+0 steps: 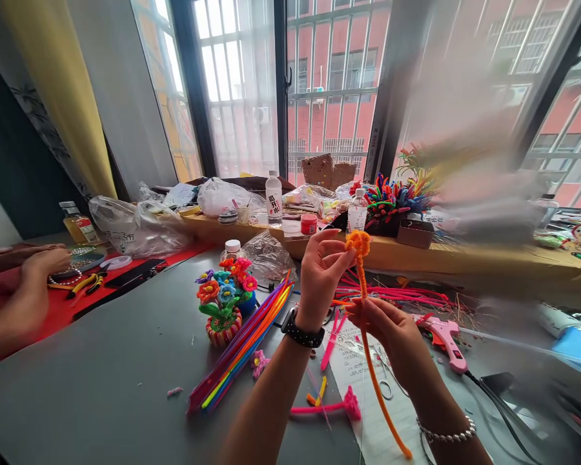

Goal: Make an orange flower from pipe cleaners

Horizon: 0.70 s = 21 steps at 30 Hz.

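Raised over the table is an orange pipe-cleaner flower [359,241] with a long stem hanging down. My left hand [322,274] pinches it beside the looped head. Lower down, my right hand [390,326] closes its fingers on the stem [375,381], whose tail curves freely below. Beneath my hands a pink pipe-cleaner flower [351,405] lies across a written sheet [353,361], near scissors [386,389]. To the left stand pipe-cleaner flowers in a striped pot [224,328], beside a bundle of colourful pipe cleaners [252,342].
A pink glue gun [448,339] with its cord rests on the right. Water bottles [274,200] and plastic bags [227,197] crowd the windowsill. At far left, another person's hands [46,265] work over a red cloth [53,323] with pliers [87,283]. A blur covers the right side.
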Available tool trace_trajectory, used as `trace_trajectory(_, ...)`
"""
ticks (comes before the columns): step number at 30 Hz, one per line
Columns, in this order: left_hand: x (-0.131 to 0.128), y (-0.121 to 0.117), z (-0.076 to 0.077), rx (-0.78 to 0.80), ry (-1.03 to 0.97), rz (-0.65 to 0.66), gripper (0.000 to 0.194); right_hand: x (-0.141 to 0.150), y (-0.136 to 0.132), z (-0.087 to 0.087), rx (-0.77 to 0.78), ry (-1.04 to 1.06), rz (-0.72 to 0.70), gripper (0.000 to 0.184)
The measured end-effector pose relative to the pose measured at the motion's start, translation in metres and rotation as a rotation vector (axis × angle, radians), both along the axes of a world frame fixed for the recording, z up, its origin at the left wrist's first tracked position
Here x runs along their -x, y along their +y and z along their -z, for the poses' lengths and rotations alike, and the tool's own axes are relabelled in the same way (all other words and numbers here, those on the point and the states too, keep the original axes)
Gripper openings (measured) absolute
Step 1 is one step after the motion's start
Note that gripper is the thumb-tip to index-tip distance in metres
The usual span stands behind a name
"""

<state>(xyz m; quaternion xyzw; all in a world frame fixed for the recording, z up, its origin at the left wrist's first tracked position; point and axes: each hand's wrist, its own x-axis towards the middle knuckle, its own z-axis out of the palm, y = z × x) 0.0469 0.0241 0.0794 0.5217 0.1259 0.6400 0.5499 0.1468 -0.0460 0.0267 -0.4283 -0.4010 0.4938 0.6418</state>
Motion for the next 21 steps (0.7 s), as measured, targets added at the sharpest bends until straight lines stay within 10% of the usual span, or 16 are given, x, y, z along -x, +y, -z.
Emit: trace_trajectory(21, 0.008, 0.008, 0.009, -0.155, 0.112, -0.107, 0.036, -0.017, 0.006, 0.002, -0.138, 0.188, 0.096, 0.018)
